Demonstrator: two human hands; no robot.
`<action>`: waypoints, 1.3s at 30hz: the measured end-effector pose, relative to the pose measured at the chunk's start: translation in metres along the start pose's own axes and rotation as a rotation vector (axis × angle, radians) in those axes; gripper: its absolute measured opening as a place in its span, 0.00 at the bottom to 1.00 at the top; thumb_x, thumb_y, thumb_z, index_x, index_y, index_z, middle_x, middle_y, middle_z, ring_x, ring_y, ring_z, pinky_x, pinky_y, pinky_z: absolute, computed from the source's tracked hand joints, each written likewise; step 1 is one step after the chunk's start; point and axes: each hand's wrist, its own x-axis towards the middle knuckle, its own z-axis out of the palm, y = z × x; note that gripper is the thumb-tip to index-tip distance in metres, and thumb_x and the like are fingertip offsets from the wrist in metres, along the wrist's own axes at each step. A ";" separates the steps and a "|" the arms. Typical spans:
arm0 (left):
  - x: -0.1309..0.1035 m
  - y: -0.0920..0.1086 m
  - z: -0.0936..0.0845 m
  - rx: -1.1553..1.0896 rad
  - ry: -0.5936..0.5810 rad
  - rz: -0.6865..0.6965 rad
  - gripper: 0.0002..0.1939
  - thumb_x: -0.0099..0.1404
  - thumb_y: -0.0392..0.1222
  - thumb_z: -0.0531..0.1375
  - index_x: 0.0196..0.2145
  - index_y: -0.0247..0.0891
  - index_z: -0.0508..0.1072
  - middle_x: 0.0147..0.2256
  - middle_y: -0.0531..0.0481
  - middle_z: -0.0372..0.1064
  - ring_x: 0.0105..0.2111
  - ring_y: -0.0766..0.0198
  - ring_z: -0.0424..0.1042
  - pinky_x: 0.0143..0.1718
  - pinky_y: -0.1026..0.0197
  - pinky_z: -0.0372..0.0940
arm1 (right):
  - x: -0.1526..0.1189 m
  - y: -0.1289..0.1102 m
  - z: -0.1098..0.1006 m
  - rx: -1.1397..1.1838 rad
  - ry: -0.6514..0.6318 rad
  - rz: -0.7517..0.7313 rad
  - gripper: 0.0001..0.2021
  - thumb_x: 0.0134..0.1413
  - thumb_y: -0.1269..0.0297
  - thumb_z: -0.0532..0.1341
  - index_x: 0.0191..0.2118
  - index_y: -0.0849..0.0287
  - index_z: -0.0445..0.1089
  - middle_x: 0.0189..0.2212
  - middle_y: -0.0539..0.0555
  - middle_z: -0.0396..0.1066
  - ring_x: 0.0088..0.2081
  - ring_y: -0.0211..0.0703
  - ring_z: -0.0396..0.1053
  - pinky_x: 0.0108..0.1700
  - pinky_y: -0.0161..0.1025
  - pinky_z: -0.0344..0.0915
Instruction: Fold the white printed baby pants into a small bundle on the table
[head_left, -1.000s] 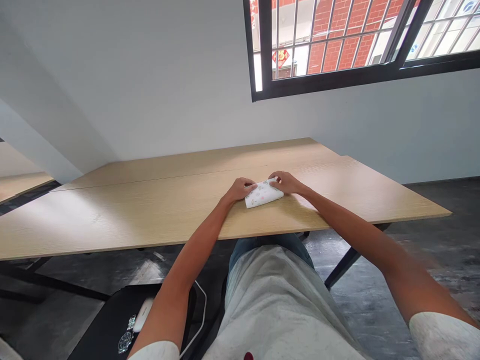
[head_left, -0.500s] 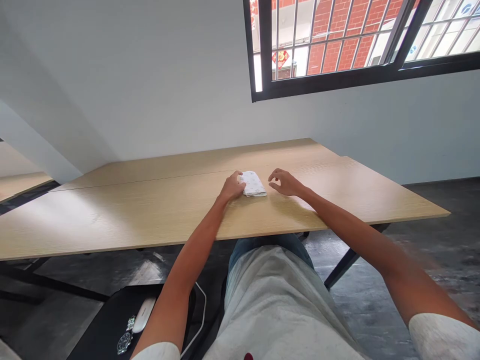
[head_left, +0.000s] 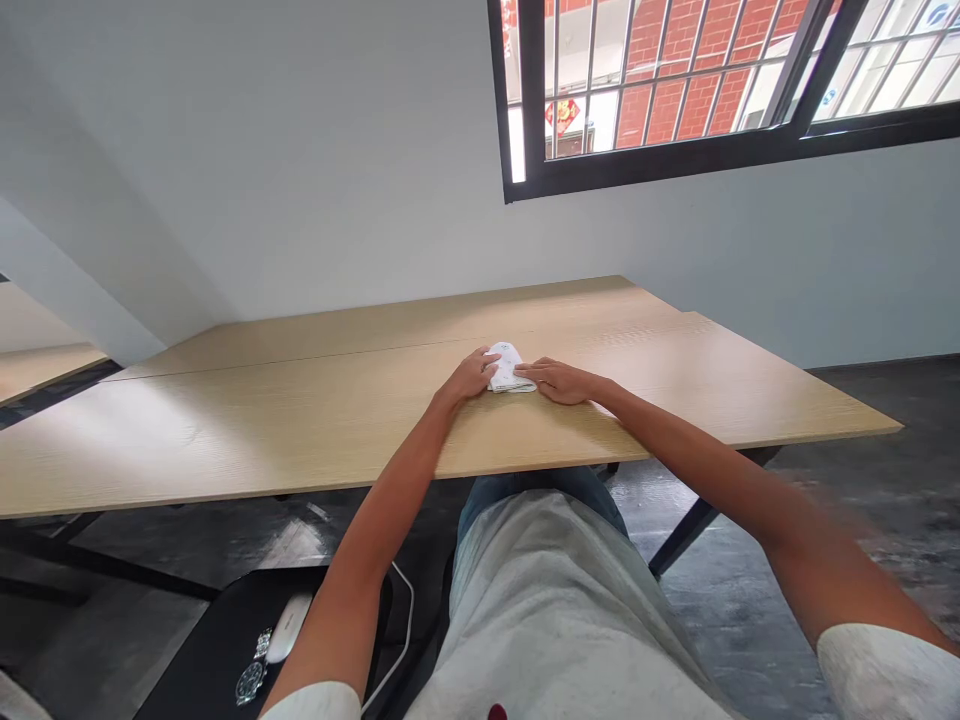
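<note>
A small folded white cloth (head_left: 507, 372) with a faint print lies on the light wooden table (head_left: 300, 430). My left hand (head_left: 471, 375) rests at the cloth's left edge, its fingers and thumb apart and touching the top. From the other side, my right hand (head_left: 561, 381) lays its outstretched fingers flat on the cloth's right part. Both palms are turned down, and the cloth's underside is hidden.
Beyond the table rises a pale wall (head_left: 337, 160) with a dark-framed, barred window (head_left: 660, 160). At lower left, a black seat (head_left: 202, 640) bears a metal wristwatch (head_left: 251, 680) and a white oblong case (head_left: 289, 628). A white cable (head_left: 409, 610) hangs beside it.
My right hand has moved left from beside the cloth onto it, its curled fingers now stretched flat. My left hand has shifted slightly, its fingers reaching farther over the cloth.
</note>
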 end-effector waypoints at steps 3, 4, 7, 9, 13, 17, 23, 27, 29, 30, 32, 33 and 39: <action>0.000 -0.003 -0.003 -0.047 -0.019 -0.005 0.25 0.67 0.45 0.52 0.59 0.35 0.70 0.66 0.41 0.55 0.66 0.51 0.55 0.68 0.53 0.48 | 0.001 0.002 0.003 0.010 -0.014 0.030 0.26 0.65 0.69 0.49 0.67 0.58 0.60 0.64 0.57 0.60 0.60 0.54 0.61 0.63 0.55 0.58; 0.000 -0.003 -0.004 -0.064 -0.026 -0.002 0.25 0.67 0.45 0.52 0.59 0.35 0.70 0.66 0.41 0.55 0.66 0.51 0.55 0.68 0.54 0.48 | 0.001 0.002 0.004 0.016 -0.015 0.026 0.26 0.64 0.69 0.49 0.67 0.58 0.60 0.63 0.56 0.61 0.60 0.54 0.60 0.63 0.54 0.58; -0.001 -0.002 -0.006 -0.133 -0.033 0.018 0.25 0.65 0.43 0.54 0.58 0.34 0.72 0.67 0.39 0.54 0.66 0.52 0.55 0.68 0.55 0.49 | 0.001 0.002 0.004 0.045 0.004 -0.017 0.27 0.61 0.72 0.50 0.65 0.60 0.63 0.60 0.56 0.65 0.62 0.52 0.59 0.64 0.53 0.59; -0.001 -0.002 -0.007 -0.210 -0.034 0.015 0.25 0.63 0.44 0.57 0.57 0.35 0.73 0.67 0.40 0.51 0.65 0.51 0.58 0.65 0.54 0.53 | 0.001 0.002 0.004 0.055 0.044 -0.038 0.28 0.58 0.74 0.50 0.63 0.61 0.65 0.59 0.57 0.66 0.63 0.52 0.57 0.64 0.54 0.58; -0.001 -0.002 -0.007 -0.322 -0.068 0.014 0.26 0.60 0.46 0.61 0.55 0.35 0.74 0.69 0.37 0.46 0.62 0.49 0.62 0.61 0.54 0.60 | 0.001 0.000 0.003 0.048 0.054 -0.064 0.27 0.56 0.74 0.51 0.61 0.62 0.68 0.60 0.58 0.65 0.65 0.52 0.55 0.67 0.56 0.54; -0.002 0.002 -0.009 -0.370 -0.127 0.027 0.27 0.58 0.47 0.63 0.54 0.34 0.75 0.69 0.35 0.45 0.58 0.49 0.66 0.54 0.56 0.64 | 0.002 -0.012 0.000 0.104 0.096 -0.100 0.20 0.59 0.71 0.53 0.53 0.60 0.74 0.54 0.58 0.71 0.61 0.50 0.62 0.63 0.50 0.60; -0.007 0.013 -0.012 -0.488 -0.343 0.039 0.33 0.58 0.51 0.63 0.58 0.29 0.71 0.44 0.41 0.73 0.32 0.67 0.68 0.32 0.65 0.61 | 0.009 -0.033 -0.004 0.135 0.147 -0.132 0.11 0.61 0.62 0.58 0.31 0.59 0.74 0.32 0.56 0.74 0.36 0.44 0.69 0.44 0.41 0.64; -0.009 0.021 -0.012 -0.511 -0.407 0.082 0.33 0.59 0.50 0.62 0.58 0.28 0.70 0.32 0.50 0.70 0.27 0.71 0.60 0.28 0.67 0.54 | 0.012 -0.038 -0.003 0.131 0.114 -0.090 0.14 0.60 0.59 0.59 0.26 0.60 0.65 0.25 0.52 0.67 0.29 0.40 0.61 0.36 0.37 0.56; -0.010 0.023 -0.012 -0.485 -0.398 0.090 0.32 0.60 0.49 0.62 0.57 0.28 0.71 0.29 0.52 0.68 0.25 0.72 0.57 0.26 0.67 0.52 | 0.012 -0.039 -0.002 0.144 0.079 -0.076 0.13 0.60 0.59 0.58 0.26 0.60 0.63 0.24 0.50 0.64 0.28 0.38 0.59 0.34 0.35 0.53; -0.010 0.024 -0.012 -0.471 -0.393 0.092 0.32 0.60 0.49 0.61 0.57 0.27 0.71 0.28 0.53 0.68 0.25 0.72 0.56 0.26 0.67 0.51 | 0.011 -0.039 -0.001 0.139 0.067 -0.068 0.13 0.60 0.59 0.57 0.26 0.60 0.62 0.24 0.49 0.62 0.27 0.37 0.57 0.33 0.35 0.52; -0.010 0.026 -0.012 -0.447 -0.388 0.095 0.31 0.61 0.48 0.60 0.58 0.27 0.70 0.29 0.51 0.69 0.25 0.72 0.56 0.26 0.67 0.52 | 0.011 -0.041 0.000 0.119 0.055 -0.056 0.14 0.60 0.58 0.57 0.26 0.60 0.60 0.22 0.47 0.60 0.26 0.36 0.55 0.32 0.34 0.49; -0.010 0.027 -0.012 -0.435 -0.385 0.097 0.31 0.61 0.48 0.60 0.58 0.27 0.70 0.31 0.50 0.70 0.25 0.72 0.56 0.27 0.67 0.52 | 0.010 -0.042 0.001 0.109 0.050 -0.053 0.15 0.60 0.57 0.57 0.25 0.60 0.60 0.21 0.47 0.59 0.25 0.35 0.54 0.31 0.34 0.48; -0.011 0.033 -0.009 -0.369 -0.384 0.147 0.28 0.62 0.48 0.58 0.57 0.30 0.72 0.37 0.48 0.72 0.25 0.71 0.57 0.26 0.66 0.53 | 0.008 -0.062 0.007 -0.055 -0.010 -0.022 0.23 0.65 0.56 0.54 0.20 0.62 0.62 0.18 0.50 0.63 0.22 0.34 0.51 0.29 0.37 0.43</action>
